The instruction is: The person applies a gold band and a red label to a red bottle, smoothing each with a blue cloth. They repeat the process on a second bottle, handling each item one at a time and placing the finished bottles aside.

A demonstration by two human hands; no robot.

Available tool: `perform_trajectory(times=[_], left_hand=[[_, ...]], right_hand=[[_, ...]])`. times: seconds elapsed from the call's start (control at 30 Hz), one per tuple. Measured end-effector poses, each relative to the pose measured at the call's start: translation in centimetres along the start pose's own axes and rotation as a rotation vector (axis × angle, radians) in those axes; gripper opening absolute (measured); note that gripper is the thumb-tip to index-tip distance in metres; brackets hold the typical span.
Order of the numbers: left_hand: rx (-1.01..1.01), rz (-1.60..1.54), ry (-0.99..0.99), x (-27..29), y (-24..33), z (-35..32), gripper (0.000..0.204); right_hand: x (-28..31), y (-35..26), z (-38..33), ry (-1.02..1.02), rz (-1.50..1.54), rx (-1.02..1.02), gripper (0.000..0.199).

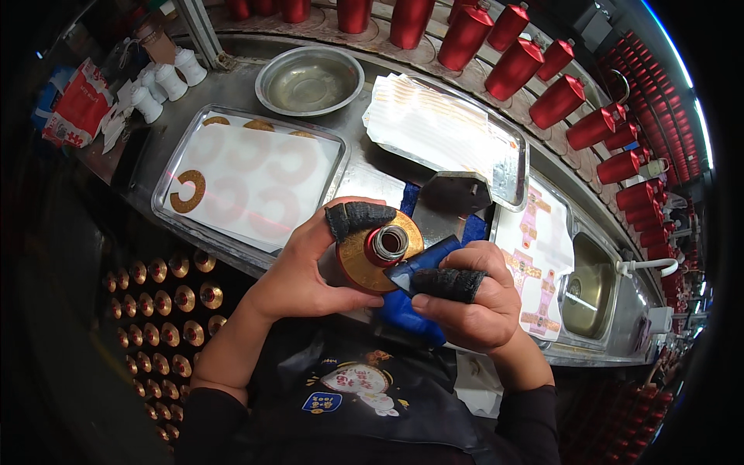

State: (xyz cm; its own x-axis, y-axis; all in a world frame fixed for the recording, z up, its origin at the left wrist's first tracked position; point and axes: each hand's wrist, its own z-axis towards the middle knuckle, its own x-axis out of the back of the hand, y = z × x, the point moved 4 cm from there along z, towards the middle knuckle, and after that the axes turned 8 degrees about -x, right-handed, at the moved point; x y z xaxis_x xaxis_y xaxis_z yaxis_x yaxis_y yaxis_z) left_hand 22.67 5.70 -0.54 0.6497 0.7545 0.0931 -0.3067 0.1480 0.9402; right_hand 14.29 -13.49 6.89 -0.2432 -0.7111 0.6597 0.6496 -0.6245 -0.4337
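My left hand point(301, 267) is closed around a bottle point(358, 263) with a gold ring-shaped shoulder, a red neck and a bare threaded mouth facing up. A black finger cot covers a finger of that hand. In my right hand point(487, 302), also with a black-covered finger, is a flat blue scraper point(438, 254). Its end rests against or just beside the gold shoulder; I cannot tell whether it presses. Below the hands lies a blue cloth point(411, 316), partly hidden. Beyond the bottle a dark angular block point(456, 192) stands on the bench.
A tray point(161, 186) at left holds a white sheet and gold C-shaped decals point(187, 192). Behind are a metal bowl point(310, 77) and a tray of paper sheets point(426, 116). Patterned decal sheets point(535, 256) and a sink point(590, 287) sit right. Red bottles point(515, 68) line the back conveyor.
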Motion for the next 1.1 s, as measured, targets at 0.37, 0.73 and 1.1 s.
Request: perform_trajectory(times=[0.37,0.73,1.1], left_hand=[[-0.210,0.331,0.275,-2.4,0.8,-0.9,0.075],[-0.243,0.605,0.572,-4.9,-0.6,-1.8,0.076],[-0.147,0.106,0.060,-0.9,-0.4,0.2,0.088]], right_hand=[[-1.0,-1.9,-0.3,0.060,-0.028,-0.160,0.030],[-1.3,-3.1,-0.3,0.165,-0.048,-0.155,0.033],[-1.4,-2.7,0.3,0.166,-0.109,-0.166,0.035]])
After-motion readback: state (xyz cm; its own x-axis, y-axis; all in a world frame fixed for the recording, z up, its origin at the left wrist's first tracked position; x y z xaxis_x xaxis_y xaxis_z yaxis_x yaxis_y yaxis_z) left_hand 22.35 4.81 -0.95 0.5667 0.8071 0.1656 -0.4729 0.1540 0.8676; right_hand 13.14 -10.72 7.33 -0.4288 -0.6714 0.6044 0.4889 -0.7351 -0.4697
